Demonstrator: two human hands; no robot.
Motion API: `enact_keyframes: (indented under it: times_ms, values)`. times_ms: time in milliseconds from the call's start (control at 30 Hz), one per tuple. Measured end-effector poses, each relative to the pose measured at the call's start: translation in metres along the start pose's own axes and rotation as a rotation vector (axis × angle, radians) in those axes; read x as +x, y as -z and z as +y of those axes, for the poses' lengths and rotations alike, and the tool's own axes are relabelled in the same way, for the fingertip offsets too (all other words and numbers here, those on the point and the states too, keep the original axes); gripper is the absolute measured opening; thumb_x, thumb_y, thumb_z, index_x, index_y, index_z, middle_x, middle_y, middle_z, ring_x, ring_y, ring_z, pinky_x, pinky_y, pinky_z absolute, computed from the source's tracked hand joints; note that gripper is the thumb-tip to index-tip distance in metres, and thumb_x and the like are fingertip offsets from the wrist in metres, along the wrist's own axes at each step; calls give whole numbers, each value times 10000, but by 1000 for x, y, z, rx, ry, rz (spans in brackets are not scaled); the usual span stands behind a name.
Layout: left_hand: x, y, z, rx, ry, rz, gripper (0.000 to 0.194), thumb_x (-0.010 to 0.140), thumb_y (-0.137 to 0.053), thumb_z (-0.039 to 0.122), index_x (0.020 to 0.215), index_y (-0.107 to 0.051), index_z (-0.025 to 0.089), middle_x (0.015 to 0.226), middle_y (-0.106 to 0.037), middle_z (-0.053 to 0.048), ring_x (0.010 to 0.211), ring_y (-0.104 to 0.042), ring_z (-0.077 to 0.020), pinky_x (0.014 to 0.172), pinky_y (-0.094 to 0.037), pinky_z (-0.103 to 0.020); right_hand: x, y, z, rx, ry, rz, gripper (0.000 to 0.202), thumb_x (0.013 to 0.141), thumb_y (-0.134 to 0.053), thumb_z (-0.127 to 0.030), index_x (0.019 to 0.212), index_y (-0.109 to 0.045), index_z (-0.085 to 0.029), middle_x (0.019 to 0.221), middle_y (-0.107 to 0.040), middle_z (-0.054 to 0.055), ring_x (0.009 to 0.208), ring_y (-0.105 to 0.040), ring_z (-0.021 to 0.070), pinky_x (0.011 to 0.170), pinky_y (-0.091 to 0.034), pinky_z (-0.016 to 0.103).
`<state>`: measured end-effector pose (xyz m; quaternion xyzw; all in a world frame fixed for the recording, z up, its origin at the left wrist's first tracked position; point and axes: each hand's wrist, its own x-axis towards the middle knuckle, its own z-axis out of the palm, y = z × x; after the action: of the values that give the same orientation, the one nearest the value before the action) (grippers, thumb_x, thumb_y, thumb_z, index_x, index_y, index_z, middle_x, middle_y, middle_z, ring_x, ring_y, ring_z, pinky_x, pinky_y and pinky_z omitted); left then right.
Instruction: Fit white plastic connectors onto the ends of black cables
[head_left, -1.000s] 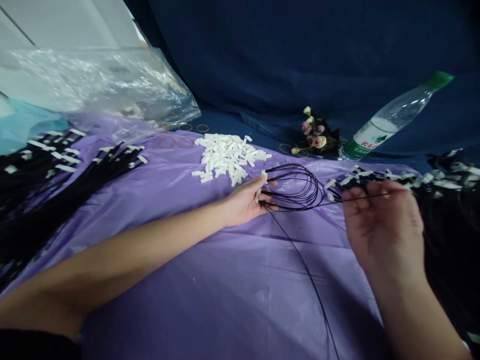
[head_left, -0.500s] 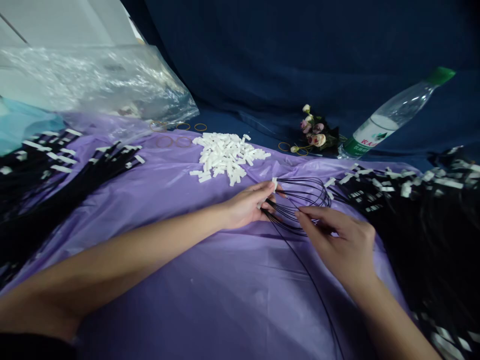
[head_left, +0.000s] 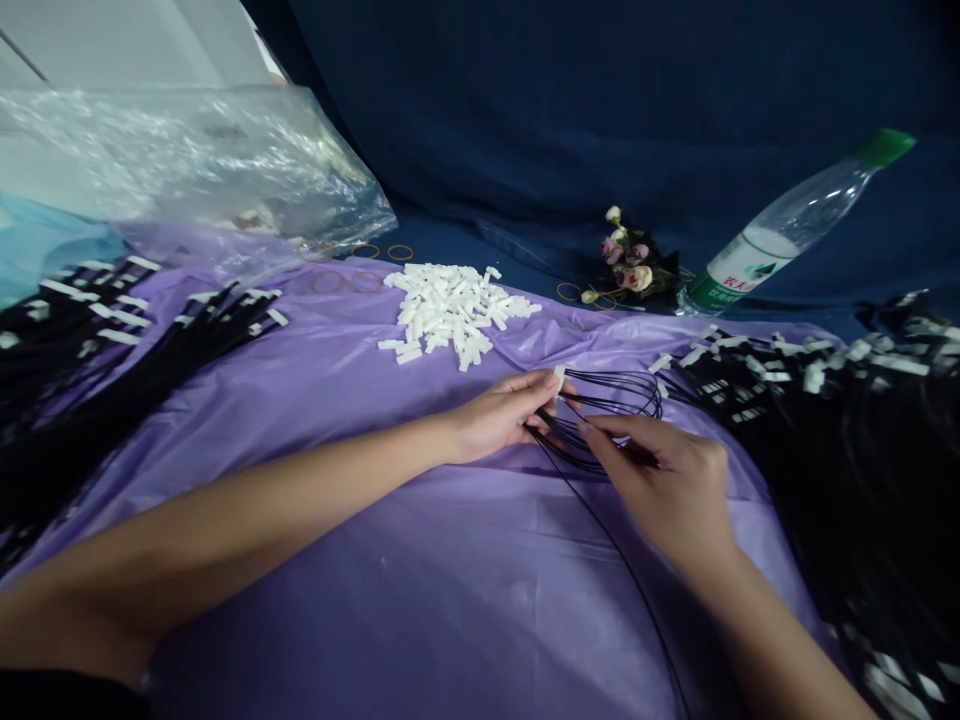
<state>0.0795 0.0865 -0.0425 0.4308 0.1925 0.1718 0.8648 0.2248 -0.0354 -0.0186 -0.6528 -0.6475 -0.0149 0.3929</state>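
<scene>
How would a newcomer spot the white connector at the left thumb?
On the purple sheet, find the white pile. Nearer and rightward, the left hand holds the white connector at its thumb tip. Black wires run from it, unlike the pile's pieces.

Both hands (head_left: 664, 480) on looped black wires (head_left: 615, 377) above purple sheeting (head_left: 450, 570)

The clear plastic bottle (head_left: 806, 220) has a label (head_left: 737, 262) with red Chinese writing (head_left: 736, 283) on its white part. The first two signs look like 农夫, and the rest bends away round the side. Small white writing on the green band (head_left: 712, 292) below is too tiny to read
</scene>
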Motion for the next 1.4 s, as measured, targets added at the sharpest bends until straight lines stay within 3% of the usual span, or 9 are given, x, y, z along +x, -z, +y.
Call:
enact_keyframes:
  times_ms: [333, 567, 1133, 1400]
  values:
    - [-1, 1, -2, 121, 0, -8, 327, 823, -601, 497, 973, -666, 213, 747, -541, 6, 674, -613, -144, 750, -461, -358, 1, 3, -7, 70, -84, 4, 82, 819, -629, -209, 809, -707, -187, 708, -713, -3, 513, -596, 103, 485, -438, 219]
    - [0, -1, -2, 44, -20, -14, 339, 815, -613, 491, 955, -653, 184, 768, -559, -11, 648, -577, -126, 733, -461, -351, 0, 3, -9, 43, -54, 31, 79, 806, -620, -193, 775, -694, -188, 650, -679, -9, 470, -549, 98, 453, -404, 222]
    - [-2, -5, 0, 80, 2, -1, 407, 757, -668, 521, 960, -629, 170, 802, -621, -22, 661, -618, -148, 741, -463, -348, -2, -5, -9, 0, 15, 20, 91, 852, -590, -178, 852, -680, -186, 754, -712, 18, 634, -651, 134, 603, -499, 231]
    - [-2, -5, -2, 103, -8, -16, 401, 785, -648, 499, 994, -624, 158, 825, -623, -32, 681, -609, -144, 764, -467, -366, -2, -10, -10, -36, -6, 56, 69, 837, -611, -176, 811, -674, -184, 695, -686, -2, 547, -598, 106, 519, -449, 206]
